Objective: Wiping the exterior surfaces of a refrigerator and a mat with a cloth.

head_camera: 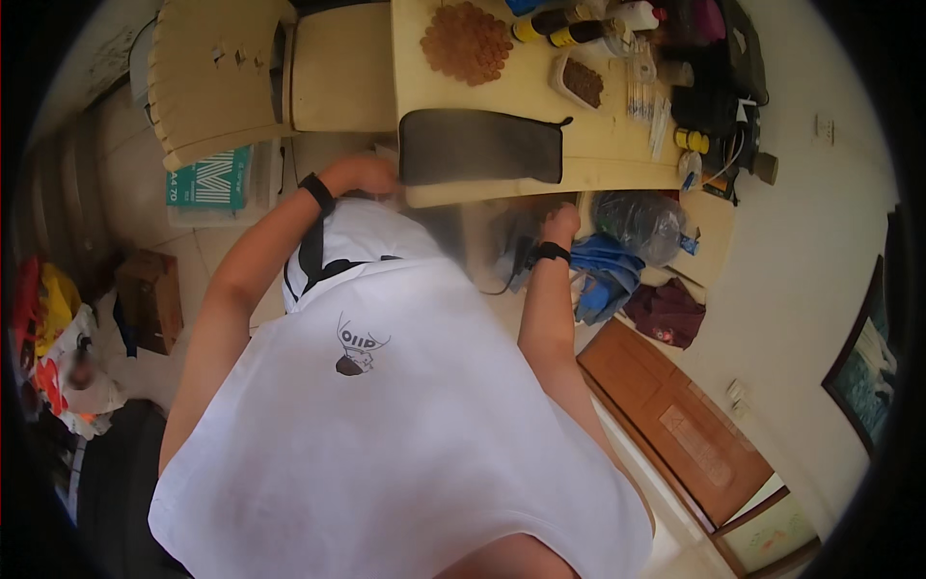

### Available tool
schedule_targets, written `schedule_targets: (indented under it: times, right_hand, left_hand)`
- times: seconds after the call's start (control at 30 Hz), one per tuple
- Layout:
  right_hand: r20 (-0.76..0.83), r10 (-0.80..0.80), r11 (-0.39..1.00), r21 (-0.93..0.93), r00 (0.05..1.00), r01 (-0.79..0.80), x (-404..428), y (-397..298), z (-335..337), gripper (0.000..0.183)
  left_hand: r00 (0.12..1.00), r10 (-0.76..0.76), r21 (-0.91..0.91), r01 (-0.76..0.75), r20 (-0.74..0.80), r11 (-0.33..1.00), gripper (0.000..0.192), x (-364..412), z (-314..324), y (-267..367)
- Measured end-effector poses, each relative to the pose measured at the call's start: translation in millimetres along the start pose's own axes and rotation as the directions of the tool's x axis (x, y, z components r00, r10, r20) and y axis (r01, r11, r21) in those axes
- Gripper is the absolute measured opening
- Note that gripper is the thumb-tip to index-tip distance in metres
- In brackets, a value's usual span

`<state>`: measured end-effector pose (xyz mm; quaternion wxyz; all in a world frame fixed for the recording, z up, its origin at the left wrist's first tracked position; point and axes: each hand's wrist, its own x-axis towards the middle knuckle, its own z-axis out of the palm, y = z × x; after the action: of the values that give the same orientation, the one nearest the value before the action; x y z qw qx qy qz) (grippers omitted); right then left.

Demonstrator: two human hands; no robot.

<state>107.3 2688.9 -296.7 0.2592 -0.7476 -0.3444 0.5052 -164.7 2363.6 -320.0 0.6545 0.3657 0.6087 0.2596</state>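
My left hand (369,176) is at the near left corner of the pale yellow table (477,194), its fingers bent and partly hidden there. Just below the table's near edge, my right hand (562,221) has curled fingers; whether it holds anything does not show. Each wrist wears a black band. Between the hands, a dark grey flat cloth piece with black edging (481,147) lies on the tabletop. Beyond it is a round cluster of small brown discs (466,43). To the right, a clear plastic tub (581,81) holds small brown pieces.
Dark bottles with yellow labels (550,24) and bundled thin sticks (640,98) are on the table. A chair (343,69) stands left. Right of my right hand are a large clear plastic bottle (644,226) and blue cloth (608,279). A cardboard box (150,300) sits on the floor.
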Motion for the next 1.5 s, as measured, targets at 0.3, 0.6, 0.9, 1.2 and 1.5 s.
schedule_targets:
  times: [0.3, 0.6, 0.9, 1.2, 1.5]
  right_hand:
    - [0.45, -0.631, 0.386, -0.525, 0.632, 0.759, -69.9, 41.0, 46.8, 0.042]
    - [0.546, -0.75, 0.017, -0.55, 0.374, 0.835, -64.6, 19.6, 108.2, 0.054]
    - [0.481, -0.506, 0.174, -0.755, 0.715, 0.632, -87.5, 17.6, 108.5, 0.07]
    - [0.422, -0.567, 0.249, -0.731, 0.707, 0.636, -80.1, 27.0, 79.4, 0.066]
    - [0.398, -0.62, 0.271, -0.7, 0.675, 0.661, -33.9, -5.5, 65.8, 0.064]
  left_hand:
    - [0.813, 0.414, 0.579, -0.119, -0.41, 0.807, 0.028, 27.6, -6.8, 70.1]
    - [0.833, 0.526, 0.909, -0.072, -0.171, 0.41, 0.048, 77.2, 35.3, 80.4]
    - [0.901, 0.428, 0.952, -0.061, -0.076, 0.299, 0.05, 78.8, 32.5, 84.1]
    - [0.892, 0.441, 0.964, -0.195, 0.098, 0.18, 0.059, 83.1, 41.3, 88.2]
    - [0.898, 0.435, 0.976, -0.15, 0.067, 0.159, 0.057, 131.0, 56.7, 130.4]
